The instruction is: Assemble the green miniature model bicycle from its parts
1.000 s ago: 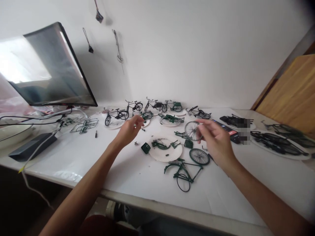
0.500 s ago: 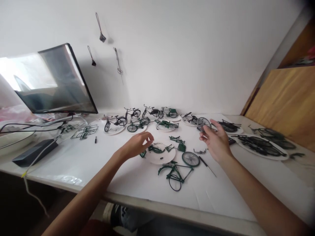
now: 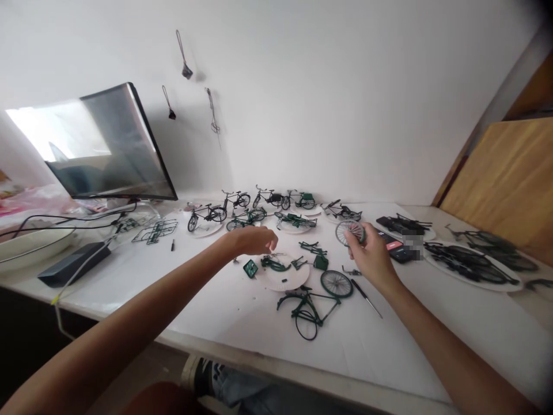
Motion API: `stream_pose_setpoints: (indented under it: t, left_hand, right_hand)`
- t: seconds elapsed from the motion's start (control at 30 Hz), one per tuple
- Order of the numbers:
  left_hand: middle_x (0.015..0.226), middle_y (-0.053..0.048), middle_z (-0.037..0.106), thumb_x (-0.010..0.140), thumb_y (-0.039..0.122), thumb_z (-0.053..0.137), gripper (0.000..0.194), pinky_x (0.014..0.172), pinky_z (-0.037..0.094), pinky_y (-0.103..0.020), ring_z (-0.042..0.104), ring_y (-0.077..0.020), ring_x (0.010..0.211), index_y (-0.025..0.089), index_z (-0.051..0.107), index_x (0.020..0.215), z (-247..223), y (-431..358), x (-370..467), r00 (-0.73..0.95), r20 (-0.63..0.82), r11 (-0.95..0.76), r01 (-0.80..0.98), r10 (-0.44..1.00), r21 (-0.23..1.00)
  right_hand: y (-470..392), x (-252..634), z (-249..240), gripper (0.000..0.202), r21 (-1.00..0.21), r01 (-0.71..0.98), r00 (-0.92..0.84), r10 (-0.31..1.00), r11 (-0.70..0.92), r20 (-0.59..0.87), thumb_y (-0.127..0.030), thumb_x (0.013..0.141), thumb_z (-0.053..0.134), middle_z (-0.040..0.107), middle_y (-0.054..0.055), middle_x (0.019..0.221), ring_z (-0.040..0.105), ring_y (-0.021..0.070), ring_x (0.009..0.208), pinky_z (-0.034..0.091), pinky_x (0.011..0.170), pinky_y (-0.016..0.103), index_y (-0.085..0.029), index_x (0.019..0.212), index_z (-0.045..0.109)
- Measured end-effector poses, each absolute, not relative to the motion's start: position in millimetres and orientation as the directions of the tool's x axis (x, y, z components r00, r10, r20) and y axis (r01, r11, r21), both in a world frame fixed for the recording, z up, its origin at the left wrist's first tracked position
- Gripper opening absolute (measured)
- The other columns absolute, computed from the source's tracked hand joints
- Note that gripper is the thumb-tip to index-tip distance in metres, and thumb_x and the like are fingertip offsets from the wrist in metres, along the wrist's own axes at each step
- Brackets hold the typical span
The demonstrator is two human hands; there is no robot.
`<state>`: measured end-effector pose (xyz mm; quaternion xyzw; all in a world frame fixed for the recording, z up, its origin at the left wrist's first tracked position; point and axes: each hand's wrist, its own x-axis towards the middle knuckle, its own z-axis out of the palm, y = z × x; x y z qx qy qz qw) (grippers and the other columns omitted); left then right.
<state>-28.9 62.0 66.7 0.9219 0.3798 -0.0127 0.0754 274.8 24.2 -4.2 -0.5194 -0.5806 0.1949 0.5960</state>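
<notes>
My right hand (image 3: 374, 256) grips a small model bicycle wheel (image 3: 345, 231) by its rim, raised above the table. My left hand (image 3: 258, 240) is over the far edge of a white paper plate (image 3: 276, 284), fingers curled together and pointing down; whatever they may hold is hidden. Green mudguard-like parts (image 3: 276, 265) lie on that plate. In front of it rests a green model bicycle frame (image 3: 317, 308) with a loose tyre-like ring (image 3: 306, 324), beside a second wheel (image 3: 336, 283). A thin screwdriver (image 3: 366, 298) and a handlebar (image 3: 351, 271) lie near my right hand.
Several assembled model bicycles (image 3: 208, 214) stand along the back. Plates with black bicycle parts (image 3: 470, 265) and a phone (image 3: 395, 249) are at right. A monitor (image 3: 114, 144), a black box (image 3: 74, 264) and parts frames (image 3: 155, 231) are at left.
My right hand has lowered slightly, with the wheel turned more face-on. My left hand has shifted a little right and its fingers have curled in. The view has tilted slightly.
</notes>
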Motion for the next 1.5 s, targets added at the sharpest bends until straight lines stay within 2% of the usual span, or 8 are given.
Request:
stream_pose_setpoints:
  t: [0.2, 0.43, 0.53, 0.7, 0.83, 0.93, 1.27, 1.5]
  left_hand:
    - [0.11, -0.007, 0.072, 0.087, 0.022, 0.066, 0.021, 0.081, 0.047, -0.032, 0.065, -0.0223, 0.097, 0.021, 0.068, 0.108, 43.2, 27.5, -19.9, 0.79, -0.029, -0.788, 0.612, 0.612, 0.065]
    - [0.099, -0.008, 0.073, 0.081, 0.005, 0.059, 0.029, 0.089, 0.046, -0.037, 0.065, -0.0202, 0.085, 0.018, 0.066, 0.106, 19.2, 28.4, -5.2, 0.82, 0.076, -0.823, 0.561, 0.567, 0.087]
    - [0.101, -0.008, 0.073, 0.08, 0.005, 0.059, 0.029, 0.087, 0.048, -0.036, 0.066, -0.0211, 0.088, 0.018, 0.068, 0.103, 21.4, 31.3, -7.2, 0.812, 0.121, -0.819, 0.552, 0.571, 0.159]
    - [0.11, -0.009, 0.07, 0.095, 0.021, 0.052, 0.025, 0.077, 0.055, -0.028, 0.067, -0.0173, 0.092, 0.019, 0.065, 0.117, 34.7, 36.3, -12.8, 0.742, 0.267, -0.774, 0.504, 0.615, 0.383]
    - [0.109, -0.008, 0.069, 0.094, 0.026, 0.06, 0.019, 0.083, 0.057, -0.029, 0.066, -0.0167, 0.093, 0.018, 0.071, 0.108, 31.8, 35.3, -8.4, 0.534, 0.46, -0.645, 0.23, 0.71, 0.729]
    - [0.099, -0.009, 0.07, 0.091, 0.03, 0.068, 0.018, 0.075, 0.056, -0.028, 0.065, -0.0166, 0.087, 0.015, 0.073, 0.1, 21.9, 27.7, -2.4, 0.44, 0.459, -0.544, 0.082, 0.772, 0.835]
    - [0.093, -0.006, 0.072, 0.091, 0.028, 0.069, 0.014, 0.08, 0.054, -0.03, 0.066, -0.0164, 0.087, 0.014, 0.07, 0.092, 14.3, 6.1, 5.9, 0.406, 0.399, -0.469, 0.087, 0.822, 0.879]
    - [0.092, -0.008, 0.071, 0.09, 0.03, 0.07, 0.017, 0.078, 0.053, -0.031, 0.065, -0.0166, 0.086, 0.013, 0.067, 0.09, 11.4, 4.3, 9.0, 0.43, 0.347, -0.389, 0.012, 0.833, 0.921]
  right_hand:
    - [16.7, 264.3, -3.0, 0.032, -0.716, 0.564, 0.134, 0.81, 0.411, 0.57, -0.046, 0.085, 0.064, 0.067, 0.008, 0.089, 0.061, 0.0258, 0.08, 0.046, 0.075, 0.039, -0.019, 0.102, 0.061]
    - [10.6, 260.8, -6.6, 0.029, -0.654, 0.629, 0.036, 0.825, 0.42, 0.565, -0.044, 0.09, 0.06, 0.068, 0.005, 0.089, 0.063, 0.024, 0.079, 0.049, 0.071, 0.035, -0.021, 0.108, 0.059]
    - [4.8, 254.9, -3.6, 0.026, -0.641, 0.632, -0.029, 0.84, 0.436, 0.542, -0.042, 0.091, 0.06, 0.066, 0.003, 0.082, 0.061, 0.0207, 0.071, 0.048, 0.066, 0.031, -0.021, 0.106, 0.06]
    - [-5.5, 241.1, 0.0, 0.028, -0.637, 0.627, -0.129, 0.866, 0.449, 0.483, -0.04, 0.094, 0.059, 0.067, 0.002, 0.082, 0.058, 0.017, 0.063, 0.046, 0.061, 0.028, -0.022, 0.114, 0.057]
    - [-13.6, 227.8, 3.0, 0.024, -0.694, 0.561, -0.262, 0.893, 0.45, 0.367, -0.043, 0.098, 0.055, 0.067, 0.001, 0.088, 0.059, 0.0176, 0.074, 0.047, 0.067, 0.028, -0.024, 0.111, 0.059]
    - [-18.4, 219.6, 4.4, 0.023, -0.732, 0.516, -0.306, 0.894, 0.445, 0.328, -0.044, 0.099, 0.054, 0.061, -0.001, 0.08, 0.054, 0.0164, 0.072, 0.045, 0.066, 0.027, -0.022, 0.095, 0.061]
    - [-21.3, 214.5, 3.1, 0.024, -0.756, 0.473, -0.345, 0.885, 0.453, 0.313, -0.043, 0.1, 0.054, 0.067, 0.002, 0.092, 0.06, 0.0184, 0.084, 0.045, 0.072, 0.028, -0.021, 0.099, 0.065]
    - [-25.6, 212.3, 3.5, 0.029, -0.724, 0.545, -0.34, 0.901, 0.422, 0.269, -0.048, 0.101, 0.05, 0.047, -0.004, 0.068, 0.044, 0.0139, 0.062, 0.037, 0.057, 0.026, -0.023, 0.086, 0.052]
